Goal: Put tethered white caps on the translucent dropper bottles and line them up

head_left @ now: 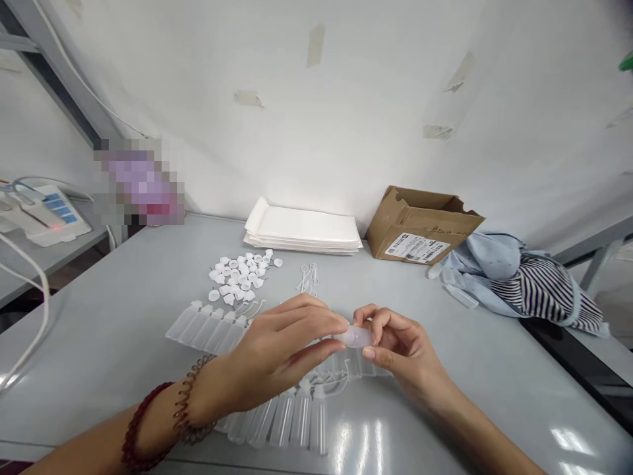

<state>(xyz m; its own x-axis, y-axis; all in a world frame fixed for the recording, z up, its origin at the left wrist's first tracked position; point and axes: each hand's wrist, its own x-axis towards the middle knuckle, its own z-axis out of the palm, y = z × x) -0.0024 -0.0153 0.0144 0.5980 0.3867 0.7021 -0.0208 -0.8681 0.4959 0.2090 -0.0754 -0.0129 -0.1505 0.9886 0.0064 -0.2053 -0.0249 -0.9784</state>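
Between both hands is a small translucent plastic bottle (359, 337), lying roughly sideways above the table. My left hand (291, 336) pinches its left end between thumb and fingers. The fingertips of my right hand (403, 343) close around its right end. Under and left of my left hand lies a row of similar clear bottles (205, 328) with thin white loops at their tops. A second row of bottles (291, 419) is nearer to me, partly covered by my left forearm. Beyond the hands, white caps (240, 274) lie in a loose pile, with thin white loops (309, 278) beside them.
White padded envelopes (306, 227) are stacked against the wall. A brown cardboard box (420, 224) stands to their right. Light blue and striped cloth (534, 284) lies at the right, with another clear bottle (461, 296) beside it. A white cable (42, 310) hangs at the left.
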